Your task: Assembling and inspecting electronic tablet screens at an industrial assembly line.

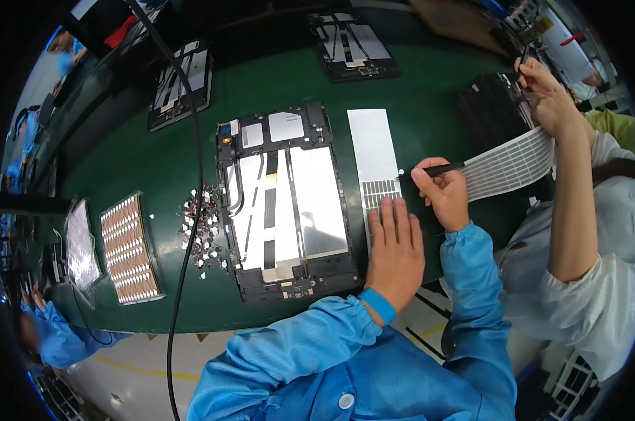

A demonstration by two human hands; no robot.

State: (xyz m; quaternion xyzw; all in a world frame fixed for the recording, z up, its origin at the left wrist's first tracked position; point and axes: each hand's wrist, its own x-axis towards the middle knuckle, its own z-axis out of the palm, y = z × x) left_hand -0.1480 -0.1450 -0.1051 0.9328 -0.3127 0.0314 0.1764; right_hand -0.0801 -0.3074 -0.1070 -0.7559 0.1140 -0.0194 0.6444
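Note:
My left hand (395, 245) lies flat, fingers stretched, on a long white label sheet (372, 144) whose middle part is a grid of small rectangular labels. Pinched in my right hand (443, 193) are black tweezers (436, 170), their tip pointing left at the sheet's right edge. A tiny white piece shows by that tip; whether the tweezers grip it, I cannot tell. Just left of the sheet lies an opened tablet-like device (317, 203), its white inner panels, black strips and black frame exposed.
Left of the device are a pile of small wired parts (204, 228), a tray with rows of white-tipped pieces (130, 249) and clear plastic packaging (82, 245). Two similar devices (352, 45) (182, 84) lie farther back. A black cable (197, 140) hangs across; a co-worker's arm (573, 203) and label strip (510, 165) are at right.

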